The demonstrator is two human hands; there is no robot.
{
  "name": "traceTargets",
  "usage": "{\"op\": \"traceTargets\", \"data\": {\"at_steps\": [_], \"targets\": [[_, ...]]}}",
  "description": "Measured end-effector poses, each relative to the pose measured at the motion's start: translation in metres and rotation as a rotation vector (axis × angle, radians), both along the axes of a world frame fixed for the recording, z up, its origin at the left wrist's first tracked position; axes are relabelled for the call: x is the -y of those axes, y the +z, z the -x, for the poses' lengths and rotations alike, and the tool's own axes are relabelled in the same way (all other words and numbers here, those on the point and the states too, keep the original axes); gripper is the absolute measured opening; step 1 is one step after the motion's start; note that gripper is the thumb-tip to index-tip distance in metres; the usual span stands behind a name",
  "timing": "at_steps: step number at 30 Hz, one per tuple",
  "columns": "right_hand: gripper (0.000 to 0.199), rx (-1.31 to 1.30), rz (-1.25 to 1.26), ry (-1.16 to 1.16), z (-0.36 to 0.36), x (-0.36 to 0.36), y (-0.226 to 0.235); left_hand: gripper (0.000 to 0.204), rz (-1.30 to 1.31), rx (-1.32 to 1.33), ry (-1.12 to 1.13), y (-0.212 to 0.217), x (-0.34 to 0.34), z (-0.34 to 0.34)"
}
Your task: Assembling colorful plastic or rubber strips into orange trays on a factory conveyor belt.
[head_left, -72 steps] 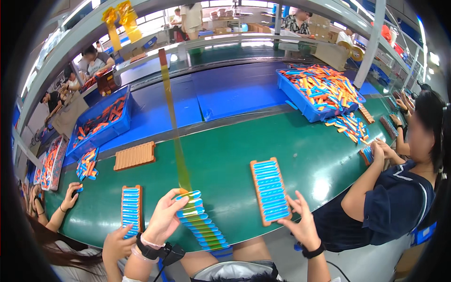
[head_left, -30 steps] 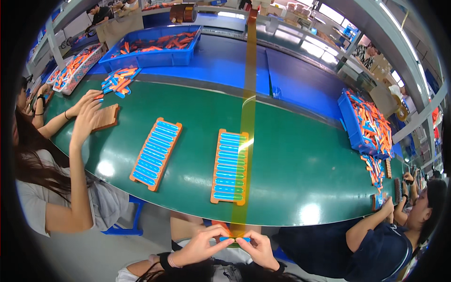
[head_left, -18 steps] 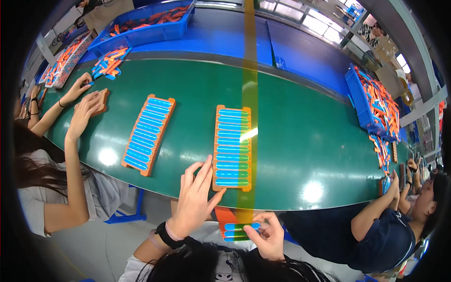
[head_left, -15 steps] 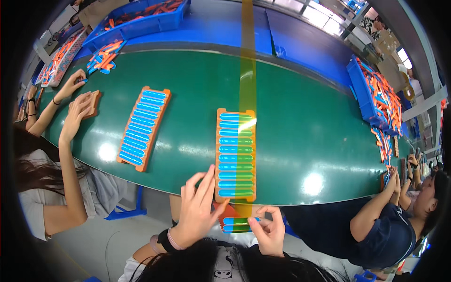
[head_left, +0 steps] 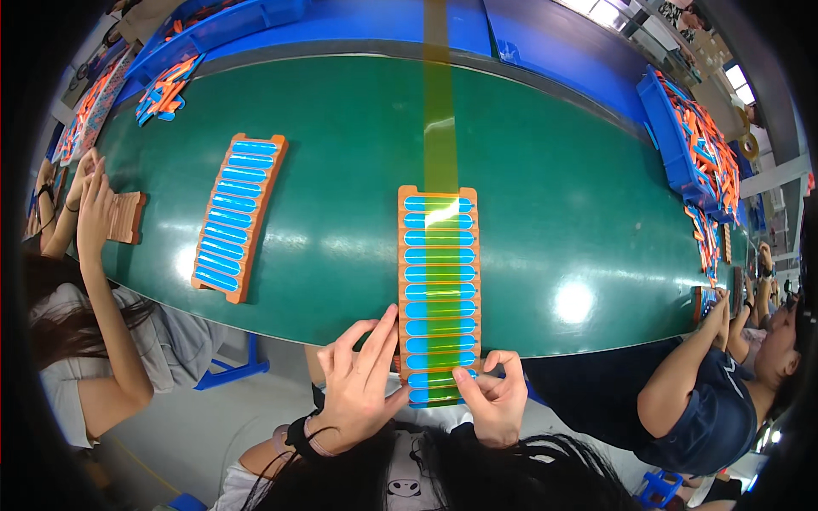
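An orange-brown slotted rack (head_left: pixel 404 281) stands lengthwise before me, holding a row of blue rounded strips (head_left: pixel 414 290). Translucent yellow tape (head_left: pixel 440 162) runs from the far side down over the middle of the row. My left hand (head_left: pixel 358 379) is open at the rack's near left side, its index finger along the edge and its thumb by the nearest strips. My right hand (head_left: pixel 496 399) is closed at the near right end, thumb pressed on the end of a blue strip beside the tape; its other fingers curl out of sight. The rack's near end is partly hidden by my hands.
Another filled rack (head_left: pixel 239 217) lies to the left. A co-worker's hands (head_left: pixel 89 192) are by a rack (head_left: pixel 126 217) farther left. Blue bins (head_left: pixel 673 149) of orange and blue pieces stand at the back left and right. Another person (head_left: pixel 656 400) sits at right.
The tape, over the strips' right half before, now lies along their middle. The near strips, apart from the rack earlier, now adjoin its row. My right hand has shifted slightly up and right.
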State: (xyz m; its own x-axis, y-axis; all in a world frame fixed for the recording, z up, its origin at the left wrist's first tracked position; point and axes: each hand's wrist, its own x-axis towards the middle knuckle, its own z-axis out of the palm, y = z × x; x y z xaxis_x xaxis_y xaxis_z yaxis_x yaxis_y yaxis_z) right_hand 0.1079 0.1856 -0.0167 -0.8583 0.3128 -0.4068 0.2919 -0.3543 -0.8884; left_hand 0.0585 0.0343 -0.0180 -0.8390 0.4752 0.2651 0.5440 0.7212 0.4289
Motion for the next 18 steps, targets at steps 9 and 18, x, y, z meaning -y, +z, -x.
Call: {"op": "traceTargets", "data": {"at_steps": [9,18], "targets": [[0.032,-0.007,-0.03,-0.032,0.0,0.001,0.0,0.039,0.013,-0.383,-0.353,-0.008,0.026,0.029],[0.03,0.026,-0.02,-0.033,0.002,0.003,0.003,0.045,0.245,-0.365,-0.708,0.009,0.032,0.047]]}}
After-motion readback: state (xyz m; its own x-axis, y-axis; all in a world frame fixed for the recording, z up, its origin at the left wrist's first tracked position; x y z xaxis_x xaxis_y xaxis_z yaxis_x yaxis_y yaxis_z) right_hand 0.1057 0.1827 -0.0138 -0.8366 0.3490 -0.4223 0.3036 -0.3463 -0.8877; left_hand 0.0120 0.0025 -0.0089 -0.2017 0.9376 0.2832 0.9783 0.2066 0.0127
